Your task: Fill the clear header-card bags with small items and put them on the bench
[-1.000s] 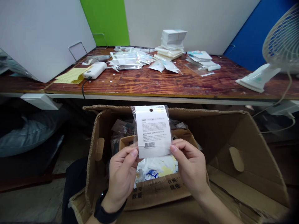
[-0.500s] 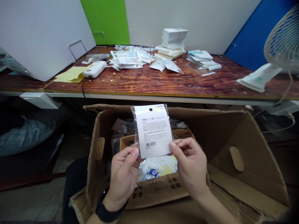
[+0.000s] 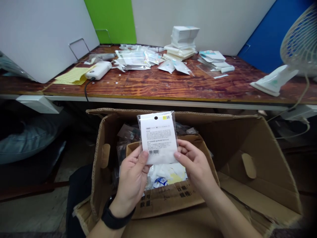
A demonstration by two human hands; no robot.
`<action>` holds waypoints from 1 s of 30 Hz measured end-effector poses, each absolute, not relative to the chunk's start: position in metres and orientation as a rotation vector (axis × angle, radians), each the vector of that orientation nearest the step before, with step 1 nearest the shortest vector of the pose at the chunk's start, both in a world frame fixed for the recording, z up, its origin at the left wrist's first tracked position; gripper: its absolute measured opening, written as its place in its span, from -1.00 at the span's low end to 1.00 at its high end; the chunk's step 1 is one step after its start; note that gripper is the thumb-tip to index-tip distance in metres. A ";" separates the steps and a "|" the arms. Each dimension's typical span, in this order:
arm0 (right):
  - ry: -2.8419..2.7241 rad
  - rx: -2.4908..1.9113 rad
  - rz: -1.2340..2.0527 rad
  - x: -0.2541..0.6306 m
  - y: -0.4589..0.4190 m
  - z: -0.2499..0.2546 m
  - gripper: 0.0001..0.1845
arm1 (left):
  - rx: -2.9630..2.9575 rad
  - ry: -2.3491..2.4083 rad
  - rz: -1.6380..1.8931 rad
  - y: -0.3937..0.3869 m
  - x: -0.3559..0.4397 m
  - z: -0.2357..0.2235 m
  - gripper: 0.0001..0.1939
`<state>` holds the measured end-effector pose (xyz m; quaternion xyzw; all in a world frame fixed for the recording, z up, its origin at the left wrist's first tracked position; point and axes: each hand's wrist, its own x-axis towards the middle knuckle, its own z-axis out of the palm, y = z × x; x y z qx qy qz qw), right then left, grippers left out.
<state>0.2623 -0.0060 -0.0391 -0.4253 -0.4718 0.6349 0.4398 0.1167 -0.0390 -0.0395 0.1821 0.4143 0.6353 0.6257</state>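
Between both hands is a small clear plastic packet with a white printed card in it, showing a barcode, a round hole and a yellow mark. My left hand pinches its lower left corner, thumb on the front; a black band circles that wrist. On the lower right edge my right hand grips it, with the thumb in front and fingers behind. Below the packet stands a smaller cardboard box, holding white and yellow scraps and a blue-printed wrapper. Around it is a large open carton with more clear packets inside.
The wooden table beyond carries heaped clear packets, a stack of white cards, a white device with a cable, yellow paper and a white fan. Upright panels stand behind. At far left a denim-clad leg shows.
The packet has shifted slightly left and tilted, its top edge catching the light differently. My right fingers have slid further behind its right edge. The view has moved a little.
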 end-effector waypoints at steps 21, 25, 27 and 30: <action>-0.595 -0.746 2.195 0.248 -0.015 -0.052 -0.69 | 0.208 0.826 1.359 -0.048 0.118 -0.036 -0.81; -0.611 -0.743 2.219 0.248 -0.018 -0.055 -0.62 | 0.191 0.771 1.346 -0.051 0.118 -0.037 -0.83; -0.658 -0.744 2.216 0.250 -0.018 -0.056 -0.63 | 0.198 0.745 1.339 -0.050 0.116 -0.037 -0.82; -0.723 -0.804 2.137 0.255 -0.014 -0.055 -0.73 | 0.236 0.776 1.355 -0.045 0.112 -0.037 -0.81</action>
